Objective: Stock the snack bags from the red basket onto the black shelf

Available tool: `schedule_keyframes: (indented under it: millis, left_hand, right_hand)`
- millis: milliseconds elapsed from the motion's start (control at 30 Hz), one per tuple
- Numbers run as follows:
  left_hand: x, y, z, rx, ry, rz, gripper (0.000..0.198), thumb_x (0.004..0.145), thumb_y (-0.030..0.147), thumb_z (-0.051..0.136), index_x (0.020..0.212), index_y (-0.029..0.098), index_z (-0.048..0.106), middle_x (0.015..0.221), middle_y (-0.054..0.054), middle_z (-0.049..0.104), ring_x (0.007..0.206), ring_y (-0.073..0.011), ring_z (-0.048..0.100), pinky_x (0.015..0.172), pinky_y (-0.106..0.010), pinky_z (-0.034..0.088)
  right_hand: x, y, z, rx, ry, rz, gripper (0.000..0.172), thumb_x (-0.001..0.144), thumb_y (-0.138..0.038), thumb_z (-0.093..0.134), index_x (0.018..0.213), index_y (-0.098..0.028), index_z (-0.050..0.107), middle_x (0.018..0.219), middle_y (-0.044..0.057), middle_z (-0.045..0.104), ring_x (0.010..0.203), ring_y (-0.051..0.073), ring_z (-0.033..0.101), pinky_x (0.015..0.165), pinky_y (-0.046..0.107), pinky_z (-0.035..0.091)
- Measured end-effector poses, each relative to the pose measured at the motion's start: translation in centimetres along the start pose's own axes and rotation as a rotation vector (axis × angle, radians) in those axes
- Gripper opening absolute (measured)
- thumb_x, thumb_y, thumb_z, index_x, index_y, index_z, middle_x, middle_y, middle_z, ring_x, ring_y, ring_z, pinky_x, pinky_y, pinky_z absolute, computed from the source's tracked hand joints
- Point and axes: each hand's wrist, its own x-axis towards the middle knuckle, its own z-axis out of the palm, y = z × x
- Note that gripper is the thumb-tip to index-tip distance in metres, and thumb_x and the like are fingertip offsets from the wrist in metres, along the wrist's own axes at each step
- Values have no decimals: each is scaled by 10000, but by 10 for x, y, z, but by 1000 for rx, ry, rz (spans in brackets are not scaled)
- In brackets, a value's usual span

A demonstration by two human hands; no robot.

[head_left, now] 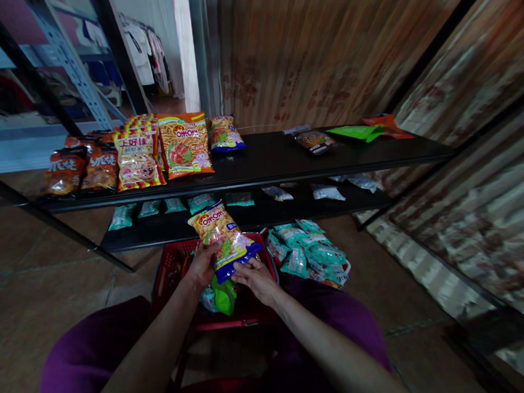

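Between my two hands is a snack bag point(225, 238), yellow and blue with a glossy front, tilted above a red shopping basket point(199, 328). My left hand point(203, 265) grips its left side, fingers closed on the edge. Along the lower right blue seam, my right hand point(255, 278) pinches the bag. Inside the basket lie a green packet point(225, 296) and other packages, partly hidden by my hands. A matching snack bag point(226, 133) stands on the upper shelf, beside a larger orange snack bag point(186, 145).
On the black upper shelf point(259, 161) sit dark-orange bags point(65, 171), red-yellow bags point(138, 157), a clear-wrapped package point(314, 140) and a green packet point(358, 131). Teal packets point(199, 202) line the lower shelf. Right of the basket is a pile of teal packets point(308, 250). A curtain point(296, 50) hangs behind.
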Motion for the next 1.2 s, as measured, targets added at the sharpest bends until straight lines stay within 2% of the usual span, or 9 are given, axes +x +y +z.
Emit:
schedule_keyframes:
  millis: [233,367,433,533,700,967,1200]
  left_hand:
    - [-1,3,-2,-7,10,-19,427,617,88,749,1012,156,603,928,-78,726,870,-244,693,809,-384,560]
    - [-4,7,-4,-20,11,-24,435,621,85,748,1012,178,584,919,-59,725,874,-238,693,827,-391,555]
    - [-6,9,-6,-19,11,-22,452,628,86,748,1031,185,571,917,-53,724,866,-232,694,829,-393,555]
    - [-7,11,-11,-2,1,-23,466,637,94,747,1057,183,565,918,-58,723,858,-233,696,831,-399,555]
    - [-9,11,-17,7,-31,-22,484,648,106,740,1095,171,568,951,-78,720,884,-245,692,847,-405,549]
    - [-12,11,-19,7,-52,-40,529,647,107,739,1138,168,551,983,-80,718,882,-237,694,859,-396,542]
    - [-13,12,-23,-15,-32,-90,481,675,124,719,1128,111,561,958,-117,722,893,-254,692,865,-395,537]
  right_hand:
    - [-2,-2,2,-9,18,-33,409,483,-383,864,709,-172,597,649,-31,629,624,114,626,690,280,538]
    - [0,-3,0,-29,105,-87,397,520,-437,838,661,-176,574,627,-27,620,622,102,611,638,226,498]
    - [2,-4,-1,-42,142,-115,395,540,-466,821,701,-178,603,647,-24,624,613,95,599,602,210,477]
    - [3,-5,-2,-46,164,-145,400,560,-492,804,762,-189,638,673,-21,631,607,99,585,580,217,466]
    - [2,-8,-1,-38,231,-179,393,552,-508,799,707,-204,604,652,-22,623,595,116,576,572,237,460]
    - [8,-4,-8,-64,176,-215,393,575,-502,787,687,-201,559,552,-62,548,504,78,488,518,212,396]
    - [9,-4,-9,-129,152,-241,391,556,-463,799,664,-206,525,516,-85,490,483,78,473,505,211,372]
